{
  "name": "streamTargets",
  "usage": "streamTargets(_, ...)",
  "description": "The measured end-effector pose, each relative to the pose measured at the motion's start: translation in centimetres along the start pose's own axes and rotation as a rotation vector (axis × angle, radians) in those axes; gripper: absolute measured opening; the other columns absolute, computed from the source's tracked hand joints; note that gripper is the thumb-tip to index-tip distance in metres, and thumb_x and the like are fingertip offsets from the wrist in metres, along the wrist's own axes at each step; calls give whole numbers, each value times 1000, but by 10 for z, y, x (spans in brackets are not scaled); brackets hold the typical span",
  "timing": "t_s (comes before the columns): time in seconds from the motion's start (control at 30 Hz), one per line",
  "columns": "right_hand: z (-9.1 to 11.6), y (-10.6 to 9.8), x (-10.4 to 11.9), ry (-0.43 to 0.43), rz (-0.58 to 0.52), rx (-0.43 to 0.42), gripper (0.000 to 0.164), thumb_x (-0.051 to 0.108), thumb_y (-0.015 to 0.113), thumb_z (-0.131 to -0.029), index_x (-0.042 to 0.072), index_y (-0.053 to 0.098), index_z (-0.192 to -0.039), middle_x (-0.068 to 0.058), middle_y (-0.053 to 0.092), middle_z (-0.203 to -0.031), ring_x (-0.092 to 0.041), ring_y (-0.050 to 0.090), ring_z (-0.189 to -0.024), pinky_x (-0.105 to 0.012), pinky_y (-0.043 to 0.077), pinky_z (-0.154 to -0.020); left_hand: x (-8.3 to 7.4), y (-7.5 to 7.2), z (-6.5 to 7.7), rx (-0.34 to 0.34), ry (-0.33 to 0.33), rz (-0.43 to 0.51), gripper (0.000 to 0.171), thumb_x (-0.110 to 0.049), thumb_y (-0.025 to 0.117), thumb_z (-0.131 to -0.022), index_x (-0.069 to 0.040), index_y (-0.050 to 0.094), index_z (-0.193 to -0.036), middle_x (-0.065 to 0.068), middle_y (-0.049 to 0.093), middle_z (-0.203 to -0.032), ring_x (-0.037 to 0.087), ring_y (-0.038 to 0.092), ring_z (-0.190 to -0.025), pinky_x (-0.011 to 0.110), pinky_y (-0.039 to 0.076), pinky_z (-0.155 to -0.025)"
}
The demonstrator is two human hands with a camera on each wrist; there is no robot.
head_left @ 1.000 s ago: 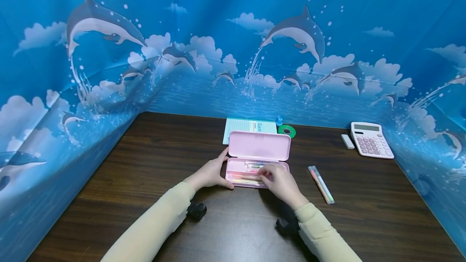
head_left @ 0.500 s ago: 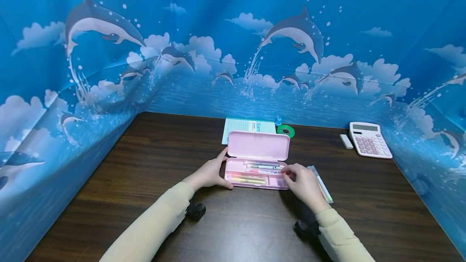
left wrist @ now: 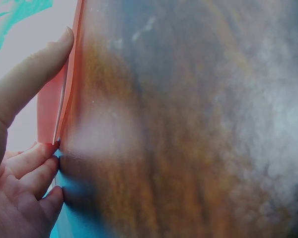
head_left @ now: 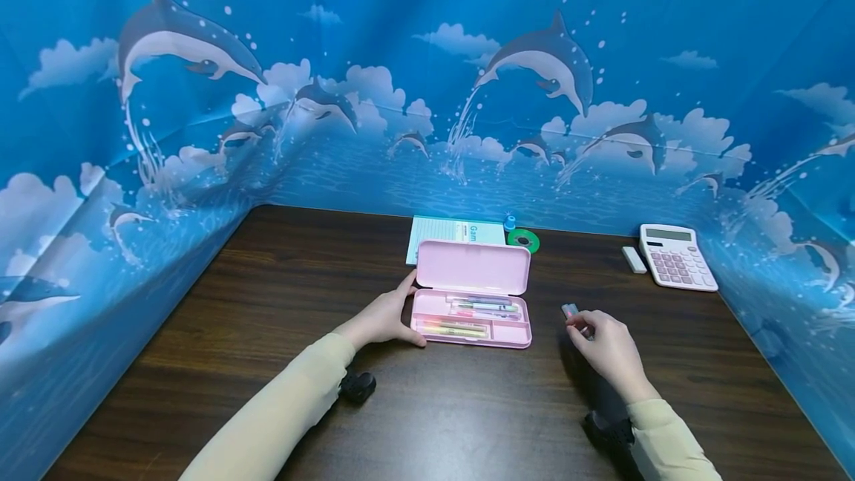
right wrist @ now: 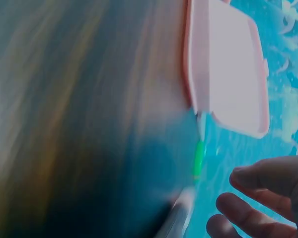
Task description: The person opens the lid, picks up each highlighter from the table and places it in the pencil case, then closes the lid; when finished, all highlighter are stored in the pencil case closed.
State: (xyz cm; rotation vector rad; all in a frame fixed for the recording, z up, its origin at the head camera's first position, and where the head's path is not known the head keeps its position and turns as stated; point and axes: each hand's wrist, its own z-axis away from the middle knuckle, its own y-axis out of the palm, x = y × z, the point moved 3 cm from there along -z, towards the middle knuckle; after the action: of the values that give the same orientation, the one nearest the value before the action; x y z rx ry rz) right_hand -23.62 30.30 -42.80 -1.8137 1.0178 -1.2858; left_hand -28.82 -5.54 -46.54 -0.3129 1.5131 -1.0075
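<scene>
A pink pencil case [head_left: 474, 267] stands with its lid raised in the middle of the table. Several pens [head_left: 484, 308] and yellow-toned highlighters [head_left: 457, 330] lie in its compartments. My left hand [head_left: 381, 319] holds the case's left end, thumb at the front corner and fingers behind; the left wrist view shows the fingers bent against it. To the right of the case, my right hand [head_left: 608, 347] hovers over slim markers [head_left: 569, 309] on the table, hiding most of them. In the right wrist view its bent fingers [right wrist: 248, 215] are apart, with nothing between them.
Behind the case lie a light blue notebook [head_left: 434, 232], a green tape roll [head_left: 524, 240] and a small blue bottle [head_left: 510, 223]. A white eraser [head_left: 634, 260] and a calculator [head_left: 677, 258] are at the back right. A dolphin-print curtain [head_left: 427, 95] borders the table.
My right hand has left the pencil case and moved right to the markers on the table. It no longer covers the case's right compartment. My left hand has stayed at the case.
</scene>
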Motion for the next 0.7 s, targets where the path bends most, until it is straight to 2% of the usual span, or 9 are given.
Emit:
streamTargets(0.17, 7, -7, -21, 50, 37, 36, 8, 9, 70, -82, 5, 71, -89, -5, 61, -77, -17, 49, -67, -34, 41, -60, 0, 0, -1, -2, 0, -5, 130, -41, 89, -61, -11, 3, -154, 11, 41, -147, 27, 41, -133, 45, 32, -108)
streamTargets(0.3, 11, -10, -32, 98, 46, 88, 9, 10, 69, -82, 4, 71, -90, -7, 64, -80, -19, 54, -70, -36, 44, -62, 0, 0, 0, -5, 6, -1, 130, -41, 89, -60, -10, 3, -153, 11, 42, -146, 27, 41, -132, 45, 32, -108)
streamTargets(0.47, 13, -11, -39, 163, 24, 148, 14, 11, 67, -84, 3, 70, -94, -12, 69, -86, -22, 60, -75, -43, 49, -68, 0, -1, 2, -1, 0, 10, 130, -40, 89, -61, -11, 3, -154, 11, 42, -147, 27, 41, -132, 45, 32, -108)
streamTargets(0.7, 13, -12, -42, 225, 30, 217, 20, 14, 69, -84, -2, 70, -95, -16, 69, -87, -22, 59, -72, -45, 50, -68, -2, -1, 2, 2, 0, 26, 129, -39, 89, -62, -11, 3, -154, 12, 42, -146, 27, 42, -131, 45, 32, -108)
